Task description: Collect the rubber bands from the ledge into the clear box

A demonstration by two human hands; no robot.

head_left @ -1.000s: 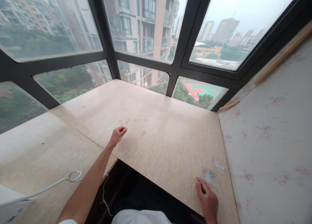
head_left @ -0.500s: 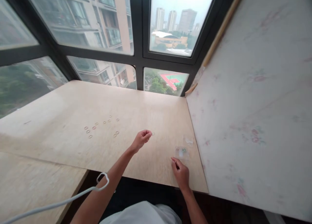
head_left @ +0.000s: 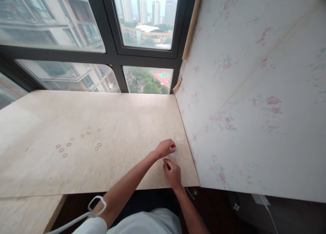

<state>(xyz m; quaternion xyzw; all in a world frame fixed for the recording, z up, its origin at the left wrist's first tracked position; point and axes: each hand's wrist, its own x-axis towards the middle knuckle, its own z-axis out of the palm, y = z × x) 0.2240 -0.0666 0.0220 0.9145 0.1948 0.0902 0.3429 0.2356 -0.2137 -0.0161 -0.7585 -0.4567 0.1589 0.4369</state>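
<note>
My left hand (head_left: 166, 148) reaches across to the right end of the pale wooden tabletop (head_left: 122, 166), fingers pinched together over a small clear plastic bag (head_left: 175, 153) with something green in it. A thin ring seems to sit at its fingertips, too small to be sure. My right hand (head_left: 172, 172) rests just below, fingers curled at the bag's near edge. Several small rubber bands (head_left: 78, 141) lie scattered on the table to the left, well apart from both hands.
A flowered wall panel (head_left: 241, 98) rises along the table's right edge. Dark-framed windows (head_left: 112, 54) run behind the table. A white cable loop (head_left: 95, 207) hangs near my left arm. Another clear scrap (head_left: 179, 138) lies beyond the bag.
My left hand has travelled from the scattered rubber bands rightward to the clear bag, staying pinched. The view has swung right; my right hand stays by the bag.
</note>
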